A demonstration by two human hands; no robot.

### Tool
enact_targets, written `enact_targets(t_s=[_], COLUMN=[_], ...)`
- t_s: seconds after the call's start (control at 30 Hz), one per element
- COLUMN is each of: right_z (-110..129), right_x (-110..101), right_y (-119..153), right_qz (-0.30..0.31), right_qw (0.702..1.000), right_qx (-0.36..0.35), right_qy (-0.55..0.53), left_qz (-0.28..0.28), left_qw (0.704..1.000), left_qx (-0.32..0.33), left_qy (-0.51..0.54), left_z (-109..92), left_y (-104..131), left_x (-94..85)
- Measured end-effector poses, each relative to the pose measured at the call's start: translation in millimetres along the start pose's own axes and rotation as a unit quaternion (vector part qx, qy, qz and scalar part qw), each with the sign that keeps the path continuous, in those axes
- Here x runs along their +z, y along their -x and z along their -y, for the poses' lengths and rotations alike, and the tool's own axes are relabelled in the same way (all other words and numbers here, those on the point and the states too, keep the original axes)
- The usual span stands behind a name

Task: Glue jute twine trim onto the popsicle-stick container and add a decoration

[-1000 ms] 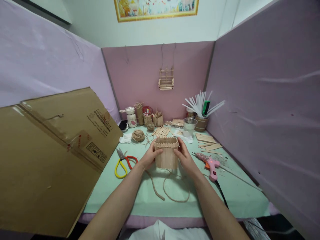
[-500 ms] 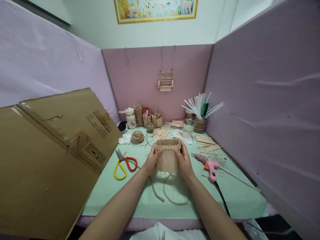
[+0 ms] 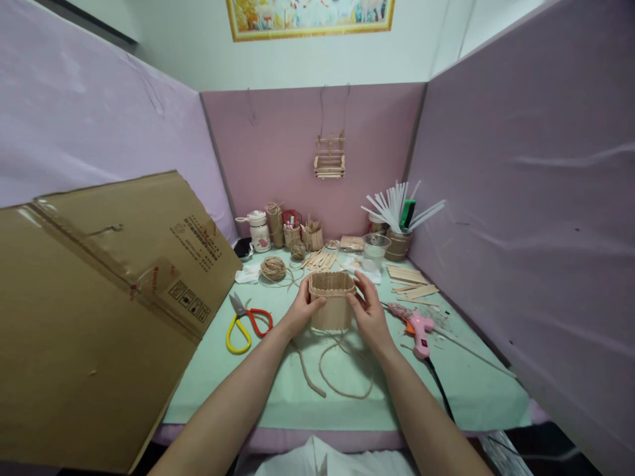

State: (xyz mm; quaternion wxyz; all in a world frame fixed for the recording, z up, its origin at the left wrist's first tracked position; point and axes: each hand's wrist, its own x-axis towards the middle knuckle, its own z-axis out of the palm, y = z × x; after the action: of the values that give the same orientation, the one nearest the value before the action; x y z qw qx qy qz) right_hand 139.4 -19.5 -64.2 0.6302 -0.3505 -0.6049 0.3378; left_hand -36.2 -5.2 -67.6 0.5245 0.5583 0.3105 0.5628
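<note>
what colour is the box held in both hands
The box is light brown, like its rim; the head view shows it best.

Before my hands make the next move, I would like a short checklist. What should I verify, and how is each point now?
1. Basket held from both sides: ok, left hand and right hand grip it.
2. Basket's opening facing up: ok.
3. Space in front of the basket free: not ok, loose string lies there.
4. Scissors put down: ok, left of the left hand.
5. Glue gun cool: cannot tell.
</note>
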Motion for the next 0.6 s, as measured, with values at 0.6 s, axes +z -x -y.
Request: enact_targets(t_s=[0.6], right_z=[5], right_x=[-28], right_y=[-2], right_qz=[0.032], right_qw=[0.964], right_qx=[-0.186], right_qy=[0.187], left_qz=[-0.018], left_qw=[0.911], left_qx=[0.215], left_qy=[-0.352], left_z=[-33], left_y=[17], left_x=[-3.0])
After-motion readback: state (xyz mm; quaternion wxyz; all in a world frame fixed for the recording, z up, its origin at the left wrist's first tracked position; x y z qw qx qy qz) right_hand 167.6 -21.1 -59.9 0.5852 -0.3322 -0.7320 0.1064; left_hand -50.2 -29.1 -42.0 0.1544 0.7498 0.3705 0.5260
